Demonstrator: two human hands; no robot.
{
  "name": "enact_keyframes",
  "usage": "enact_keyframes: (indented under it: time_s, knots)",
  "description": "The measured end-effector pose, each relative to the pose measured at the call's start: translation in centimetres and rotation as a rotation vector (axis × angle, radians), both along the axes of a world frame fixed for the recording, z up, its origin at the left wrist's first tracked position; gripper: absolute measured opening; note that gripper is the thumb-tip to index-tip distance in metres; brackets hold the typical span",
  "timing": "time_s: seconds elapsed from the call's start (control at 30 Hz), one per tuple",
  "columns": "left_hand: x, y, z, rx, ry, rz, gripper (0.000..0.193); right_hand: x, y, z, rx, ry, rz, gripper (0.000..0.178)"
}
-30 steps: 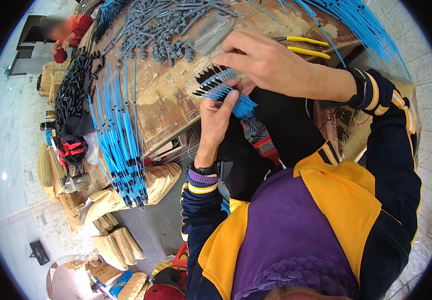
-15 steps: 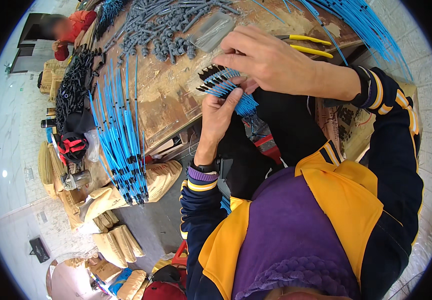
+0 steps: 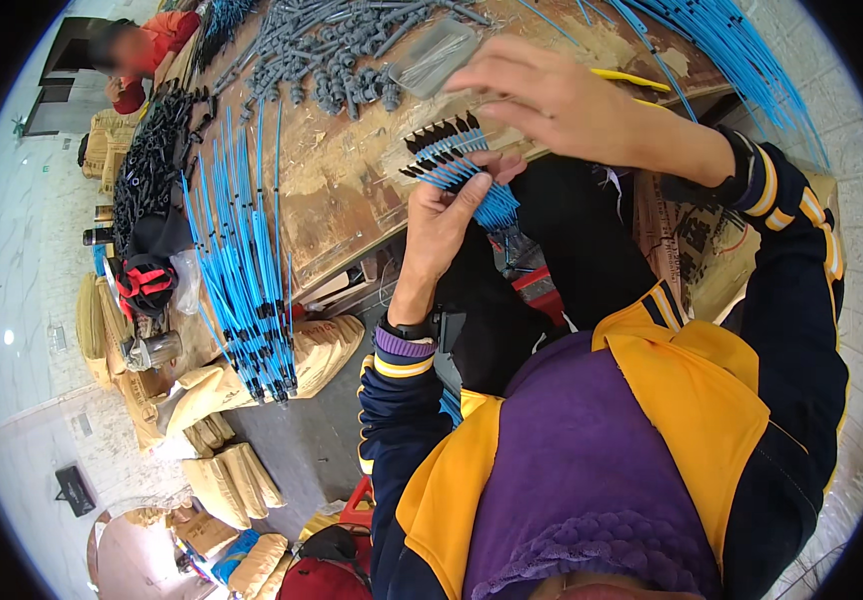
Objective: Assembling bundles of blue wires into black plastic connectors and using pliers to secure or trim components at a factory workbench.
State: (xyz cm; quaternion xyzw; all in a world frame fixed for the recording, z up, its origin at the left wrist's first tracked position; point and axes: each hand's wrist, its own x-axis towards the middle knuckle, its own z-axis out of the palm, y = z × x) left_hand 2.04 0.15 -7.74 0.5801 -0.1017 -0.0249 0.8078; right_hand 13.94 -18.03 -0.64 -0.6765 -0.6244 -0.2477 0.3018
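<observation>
A bundle of thin blue tubes (image 3: 497, 210) with black tips is fanned out above my lap, at the table's edge. My left hand (image 3: 440, 222) is closed around it, the thumb pressing on the near side. My right hand (image 3: 562, 100) is raised above and to the right of the black tips, apart from them. Its fingers are loosely spread, and I see nothing in them. Close to those fingertips stands a clear plastic box (image 3: 418, 90) with thin, pale sticks in it.
Yellow pliers handles (image 3: 634, 78) lie partly behind my right hand. Grey fittings (image 3: 337, 75) are heaped farther back. More blue tubes (image 3: 247, 260) overhang the table (image 3: 327, 190) on the left; others (image 3: 722, 50) lie far right. A person in red (image 3: 157, 50) sits far left.
My right hand has lifted off the black tips, moving up and right, and its fingers have spread. My left hand keeps the bundle in nearly the same spot.
</observation>
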Motion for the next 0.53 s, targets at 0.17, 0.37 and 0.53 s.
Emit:
enact_keyframes:
  time_s: [0.17,0.37,0.53]
  knots:
    - [0.0,-0.1,-0.1,-0.060,0.009,-0.006,0.029,0.0,-1.9,0.8,-0.014,0.194,-0.066,0.017]
    - [0.1,-0.3,-0.1,-0.066,0.039,0.006,0.030,-0.2,-2.1,1.7,0.017,0.061,-0.130,0.011]
    - [-0.1,-0.2,0.0,-0.046,0.057,-0.007,0.030,-0.4,-2.4,1.7,-0.021,0.110,-0.144,0.011]
